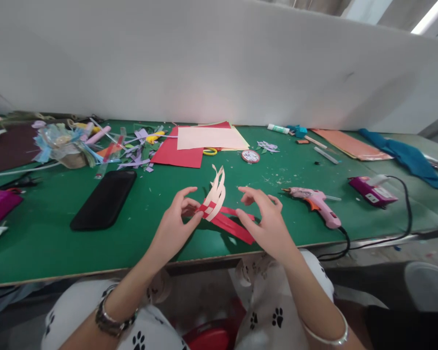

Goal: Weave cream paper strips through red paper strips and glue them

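Between my hands is a small weave of paper strips (216, 208), with cream strips curling upward and red strips reaching toward the right. My left hand (180, 211) pinches the woven red corner between thumb and fingers. Beside the loose red ends is my right hand (264, 216), its thumb and fingers apart. The right thumb lies close to one red strip; whether it touches is unclear. Red paper (184, 156) and a cream sheet (209, 138) lie behind the weave, with yellow-handled scissors (209, 151) partly under them.
A pink glue gun (319, 201) lies at right, its cord running over the table edge near a purple power block (374, 190). At left are a black phone (105, 199) and purple paper scraps (136, 153). A glue stick (278, 129) lies by the white partition (219, 63).
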Action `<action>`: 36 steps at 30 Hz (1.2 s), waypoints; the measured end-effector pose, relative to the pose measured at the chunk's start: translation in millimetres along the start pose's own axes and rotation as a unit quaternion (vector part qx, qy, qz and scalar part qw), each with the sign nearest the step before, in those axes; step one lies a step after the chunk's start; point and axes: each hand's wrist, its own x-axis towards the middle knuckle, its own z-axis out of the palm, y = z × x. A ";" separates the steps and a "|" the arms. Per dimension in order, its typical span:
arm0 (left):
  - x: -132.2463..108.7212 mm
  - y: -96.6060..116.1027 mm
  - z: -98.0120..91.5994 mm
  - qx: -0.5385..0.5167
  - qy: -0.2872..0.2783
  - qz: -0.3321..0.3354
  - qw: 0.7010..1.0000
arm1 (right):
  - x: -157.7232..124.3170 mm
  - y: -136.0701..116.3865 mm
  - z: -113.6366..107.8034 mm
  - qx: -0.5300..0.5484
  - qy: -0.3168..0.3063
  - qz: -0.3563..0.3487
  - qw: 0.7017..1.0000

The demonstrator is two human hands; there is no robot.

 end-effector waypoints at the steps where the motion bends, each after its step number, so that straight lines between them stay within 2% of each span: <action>1: 1.3 1.4 0.3 -0.005 0.006 0.001 1.000 | 1.7 1.8 -1.7 0.008 0.007 0.002 1.000; 5: 4.8 4.9 0.7 -0.017 0.025 0.006 1.000 | 7.5 17.4 -7.6 0.079 0.041 0.020 0.996; 11: 9.4 14.5 -5.4 -0.003 0.031 0.037 0.999 | 9.2 50.8 -12.3 0.227 0.095 0.090 0.965; 13: 12.1 19.4 -8.2 0.002 0.033 0.050 0.998 | 7.6 54.5 -11.9 0.241 0.066 0.082 0.965; 19: 19.6 36.4 -14.7 0.013 0.021 0.111 0.994 | 5.9 45.1 -6.6 0.253 -0.094 0.001 0.963; 25: 26.1 50.5 -24.5 0.025 0.024 0.135 0.990 | 7.6 42.2 -5.5 0.239 -0.155 -0.026 0.958; 36: 36.0 49.9 -40.2 0.037 0.058 0.116 0.991 | 7.1 49.0 -9.8 0.203 -0.059 0.063 0.975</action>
